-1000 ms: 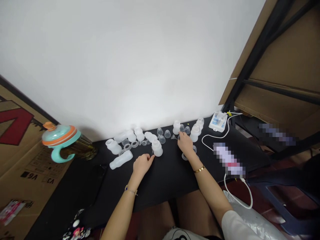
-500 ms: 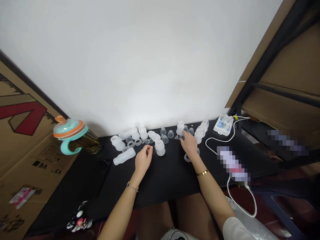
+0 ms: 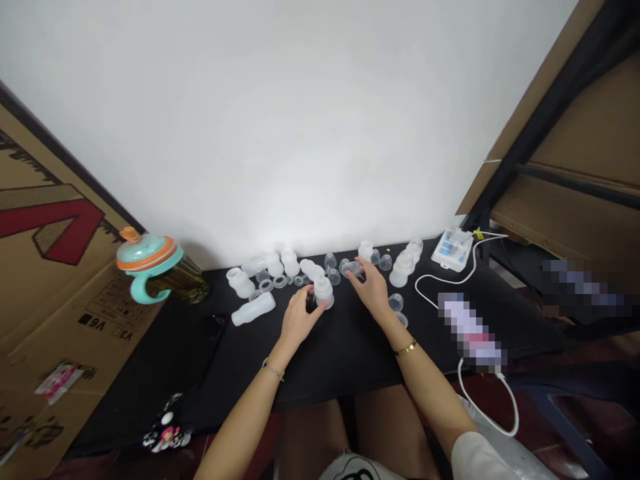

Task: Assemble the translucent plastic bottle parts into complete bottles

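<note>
My left hand [image 3: 299,315] grips a small white baby-bottle-shaped body [image 3: 324,288] low down, thumb on its near side and fingers on its left. This bottle stands upright on the black table. Between the thumb and fingers of my right hand [image 3: 371,288] is a clear soft silicone part [image 3: 353,267], partly covered by the fingertips. Clear dome-shaped parts [image 3: 333,277] sit between my hands, near the wall. To the left of my left hand lies a white bottle [image 3: 254,309] on its side, with clear rings [image 3: 266,285] behind it.
More white bottles [image 3: 241,283] line the wall side, others [image 3: 401,268] at right. A teal-lidded jug [image 3: 150,257] stands at left beside a cardboard box [image 3: 60,313]. On the right are a white plastic case [image 3: 453,249], a white cable [image 3: 424,279] and a blurred-out phone-like object [image 3: 470,330].
My left hand has moved right and closed on the upright white bottle. My right hand has shifted left, bringing a clear part toward the bottle.
</note>
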{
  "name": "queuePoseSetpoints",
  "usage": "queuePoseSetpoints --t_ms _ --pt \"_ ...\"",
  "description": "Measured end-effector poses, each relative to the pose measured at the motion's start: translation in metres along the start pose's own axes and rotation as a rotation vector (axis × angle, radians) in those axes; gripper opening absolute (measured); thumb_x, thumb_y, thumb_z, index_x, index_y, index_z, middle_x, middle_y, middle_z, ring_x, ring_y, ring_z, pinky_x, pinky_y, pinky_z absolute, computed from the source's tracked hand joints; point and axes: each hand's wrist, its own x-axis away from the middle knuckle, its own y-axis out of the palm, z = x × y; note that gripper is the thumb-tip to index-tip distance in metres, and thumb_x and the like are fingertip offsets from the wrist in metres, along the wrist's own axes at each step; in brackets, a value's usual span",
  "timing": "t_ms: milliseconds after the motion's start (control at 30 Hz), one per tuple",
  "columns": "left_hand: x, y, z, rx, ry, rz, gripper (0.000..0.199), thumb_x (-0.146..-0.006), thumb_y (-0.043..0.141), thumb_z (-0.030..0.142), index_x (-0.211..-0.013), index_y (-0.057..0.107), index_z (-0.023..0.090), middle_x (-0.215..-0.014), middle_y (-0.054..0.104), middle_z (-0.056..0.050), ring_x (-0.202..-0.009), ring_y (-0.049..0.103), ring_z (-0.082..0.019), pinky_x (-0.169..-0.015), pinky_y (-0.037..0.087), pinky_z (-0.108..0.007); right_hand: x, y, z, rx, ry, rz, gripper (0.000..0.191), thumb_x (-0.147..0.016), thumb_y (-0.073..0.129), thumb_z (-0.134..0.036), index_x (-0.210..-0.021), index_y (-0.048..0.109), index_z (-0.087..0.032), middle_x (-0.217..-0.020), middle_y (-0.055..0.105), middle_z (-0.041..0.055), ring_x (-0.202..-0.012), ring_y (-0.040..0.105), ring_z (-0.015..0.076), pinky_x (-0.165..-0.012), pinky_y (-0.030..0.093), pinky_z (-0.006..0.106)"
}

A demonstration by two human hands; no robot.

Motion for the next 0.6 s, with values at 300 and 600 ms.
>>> queuePoseSetpoints --t_ms 300,600 --pt "0.0 0.011 -0.008 0.016 0.116 0.071 0.047 -0.089 0.067 0.045 -0.128 0.055 0.021 -0.118 0.066 -0.01 -0.106 0.062 -0.028 -0.093 0.049 -0.042 0.013 0.016 -0.01 -0.401 -0.14 0.185 0.051 -0.089 0.07 -0.045 -0.131 0.06 -0.019 -0.121 0.07 0.0129 -0.094 0.07 0.024 -0.082 0.06 0.038" --pt "-0.001 0.014 -0.009 0.047 0.173 0.071 0.04 -0.091 0.064 0.043 -0.123 0.058 0.021 -0.111 0.067 -0.009 -0.1 0.063 -0.026 -0.087 0.051 -0.04 0.025 0.017 -0.022 -0.581 -0.214 0.203 0.04 -0.088 0.074 -0.037 -0.123 0.06 -0.023 -0.12 0.07 0.0107 -0.101 0.072 0.024 -0.081 0.065 0.038"
